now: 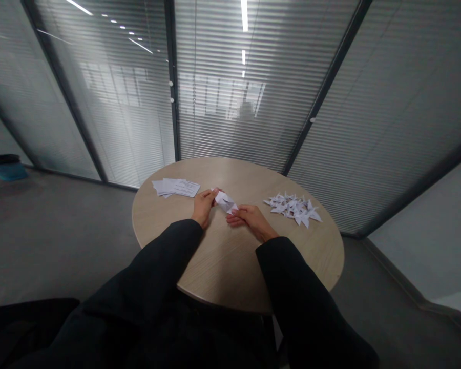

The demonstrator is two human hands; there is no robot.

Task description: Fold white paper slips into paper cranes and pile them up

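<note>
A small, partly folded piece of white paper is held between both hands above a round wooden table. My left hand pinches its left end with closed fingers. On the right end, my right hand has its fingers closed too. Both arms are in black sleeves.
A stack of flat white paper sheets lies at the table's far left. A heap of several folded white paper figures lies at the far right. Glass walls with blinds stand behind the table, above a grey floor.
</note>
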